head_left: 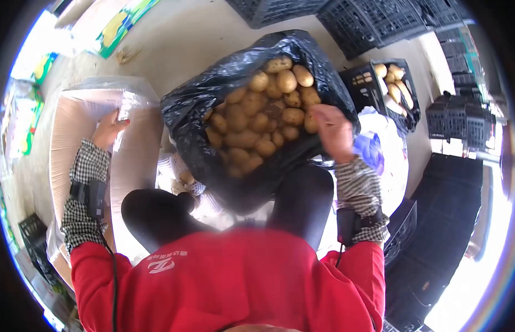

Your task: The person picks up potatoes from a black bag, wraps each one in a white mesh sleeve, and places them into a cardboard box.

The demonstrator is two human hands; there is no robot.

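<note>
A large black plastic bag stands open between my knees, with many potatoes inside. My right hand is over the bag's right rim, beside the potatoes at that edge; motion smears its fingers. Off to the left, my left hand reaches into a long cardboard box lined with clear plastic. Its thumb and fingers are apart, the thumb pointing right with a red spot at its tip. No object shows in that hand.
A black crate holding pale, longish produce stands beyond the bag, at the right. White and blue plastic bags lie by my right forearm. Black crates line the back, with more stacked at far right.
</note>
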